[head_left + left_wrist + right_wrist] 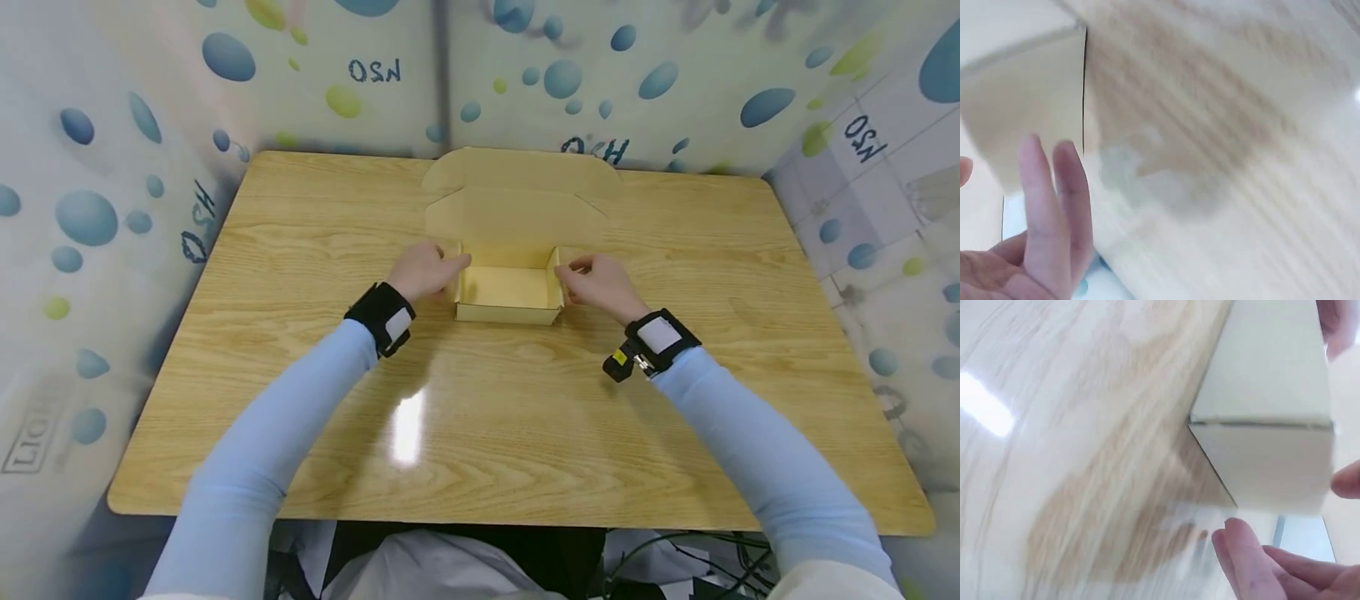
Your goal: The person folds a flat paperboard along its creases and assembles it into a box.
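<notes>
I have the pale-yellow cardboard box (506, 314) on the glossy wood-grain table (525, 417), tray nearest, lid folded open on the far side, a hand at each end. Left hand (425, 271) reads as released, fingers extended beside the left wall; right hand (602, 287) likewise loose, thumb at the right wall's upper edge, fingers outside.
</notes>
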`<action>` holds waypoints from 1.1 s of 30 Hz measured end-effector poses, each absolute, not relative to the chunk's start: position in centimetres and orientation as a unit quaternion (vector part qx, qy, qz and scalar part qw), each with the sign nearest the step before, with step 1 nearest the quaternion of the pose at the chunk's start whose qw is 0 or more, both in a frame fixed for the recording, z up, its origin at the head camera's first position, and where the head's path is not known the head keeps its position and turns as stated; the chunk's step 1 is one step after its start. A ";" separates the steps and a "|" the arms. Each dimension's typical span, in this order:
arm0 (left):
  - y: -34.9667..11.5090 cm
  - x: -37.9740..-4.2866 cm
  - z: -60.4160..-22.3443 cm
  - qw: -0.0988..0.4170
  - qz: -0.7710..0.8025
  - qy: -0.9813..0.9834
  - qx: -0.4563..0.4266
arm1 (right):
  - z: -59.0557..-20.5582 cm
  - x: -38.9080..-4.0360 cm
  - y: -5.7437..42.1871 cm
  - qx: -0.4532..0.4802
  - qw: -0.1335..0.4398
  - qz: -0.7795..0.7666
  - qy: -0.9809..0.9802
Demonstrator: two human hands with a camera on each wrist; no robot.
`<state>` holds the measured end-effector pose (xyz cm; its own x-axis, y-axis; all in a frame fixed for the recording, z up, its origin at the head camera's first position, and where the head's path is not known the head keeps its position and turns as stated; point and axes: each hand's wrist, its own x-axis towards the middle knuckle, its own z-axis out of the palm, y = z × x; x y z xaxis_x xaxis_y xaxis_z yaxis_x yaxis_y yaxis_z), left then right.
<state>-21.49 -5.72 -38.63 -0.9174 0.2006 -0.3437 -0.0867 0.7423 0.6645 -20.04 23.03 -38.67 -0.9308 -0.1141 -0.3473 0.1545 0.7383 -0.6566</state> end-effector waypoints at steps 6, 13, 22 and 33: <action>-7.7 -22.2 -37.1 0.155 0.396 0.905 0.006 | -37.8 -20.5 24.6 0.024 0.128 -0.400 0.907; -8.2 -22.7 -36.0 0.079 0.453 0.887 0.039 | -37.1 -21.6 24.8 0.008 -0.001 -0.470 0.883; -7.1 -23.0 -35.6 0.015 0.485 0.872 0.068 | -37.2 -22.4 24.1 -0.002 -0.041 -0.536 0.843; -6.5 -23.3 -35.6 -0.002 0.507 0.860 0.061 | -36.8 -22.3 23.6 -0.026 -0.064 -0.559 0.826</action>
